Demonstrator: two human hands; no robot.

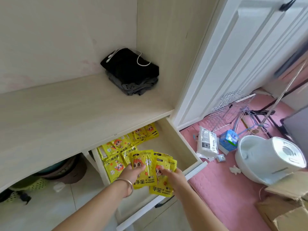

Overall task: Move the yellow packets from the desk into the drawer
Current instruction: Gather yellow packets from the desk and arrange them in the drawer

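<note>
Both my hands hold yellow hand-warmer packets over the open drawer point(188, 144). My left hand point(131, 174), with a bangle on the wrist, grips one packet point(144, 167) by its left edge. My right hand point(175, 178) grips a small stack of packets point(164, 179) just to the right of it. Several more yellow packets point(120, 150) lie in the drawer, spread from its left side toward the back under the desk top point(66, 114). No yellow packets show on the desk surface.
Folded black and grey clothes point(131, 72) with a white cable sit in the desk's back corner. On the pink mat to the right lie a white appliance point(268, 157), a wipes pack point(207, 142), a blue box point(229, 142), wire racks, hangers and cardboard boxes point(286, 209).
</note>
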